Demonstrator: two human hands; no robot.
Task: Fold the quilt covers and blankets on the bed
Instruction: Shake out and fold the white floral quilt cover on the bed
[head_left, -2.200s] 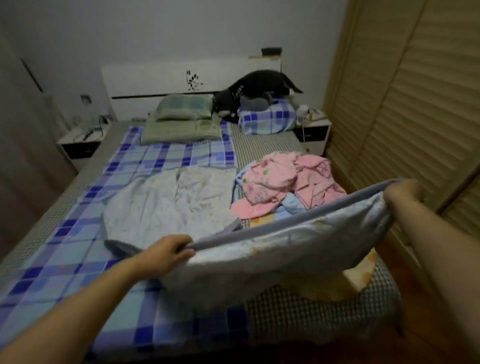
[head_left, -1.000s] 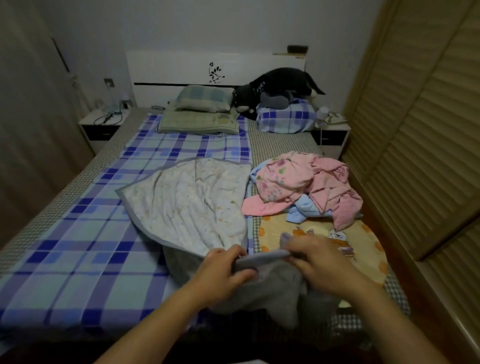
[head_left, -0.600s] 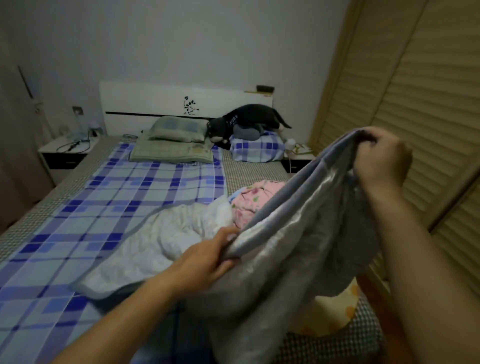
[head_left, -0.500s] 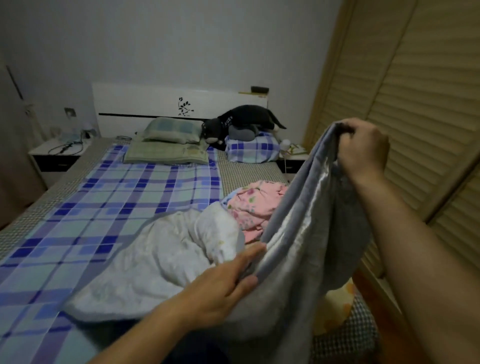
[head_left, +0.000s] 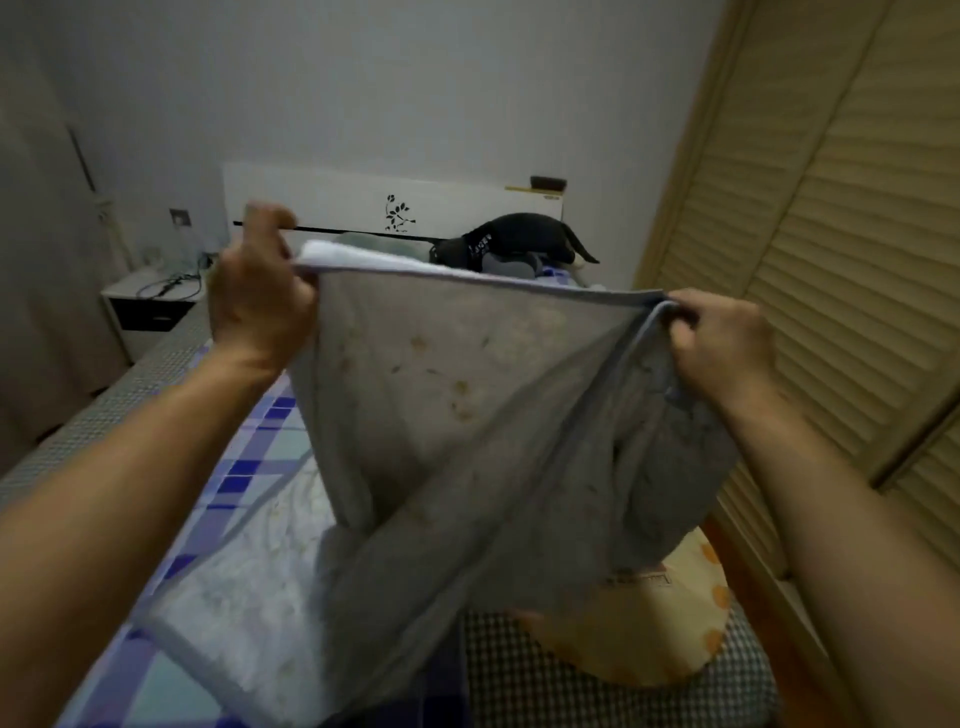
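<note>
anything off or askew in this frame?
Yes: the grey blanket hangs unevenly. The left hand holds its corner higher than the right hand, so the top edge slopes and the lower part twists in a diagonal bunch. Nothing spilled or damaged shows.

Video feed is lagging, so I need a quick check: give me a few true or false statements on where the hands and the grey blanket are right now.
1. Both hands grip the grey blanket: true; left hand and right hand pinch its top edge.
2. The blanket lies flat on the bed: false; it is held up, its lower part trailing onto the bed.
3. A black plush animal lies by the headboard: true.
4. The right hand is empty: false; it holds a corner.
</note>
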